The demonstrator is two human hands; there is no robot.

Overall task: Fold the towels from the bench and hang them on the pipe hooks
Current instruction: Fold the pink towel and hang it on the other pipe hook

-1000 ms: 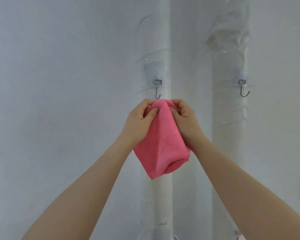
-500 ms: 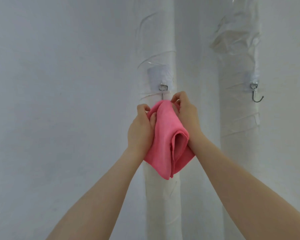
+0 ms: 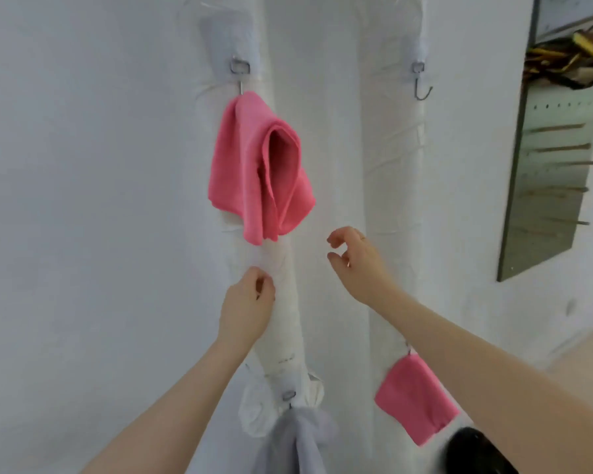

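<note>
A folded pink towel (image 3: 254, 165) hangs from the upper metal hook (image 3: 239, 68) on the left white-wrapped pipe (image 3: 281, 302). Both hands are below it and hold nothing. My left hand (image 3: 245, 307) is in front of the left pipe with its fingers loosely curled. My right hand (image 3: 355, 260) hovers between the two pipes, thumb and fingers slightly apart. The upper hook (image 3: 420, 83) on the right pipe (image 3: 394, 165) is bare. A second pink towel (image 3: 415, 398) hangs lower on the right pipe, and a grey towel (image 3: 302, 443) hangs from a lower hook on the left pipe.
A white wall (image 3: 83, 200) lies behind and to the left of the pipes. At the right a pegboard panel (image 3: 545, 165) with wooden pegs stands against the wall, with yellow and dark items above it. A black object (image 3: 476, 453) shows at the bottom right.
Both hands have let go of the pink towel and dropped below it. The towel now hangs on the left pipe's hook by itself. The view has tilted down and right.
</note>
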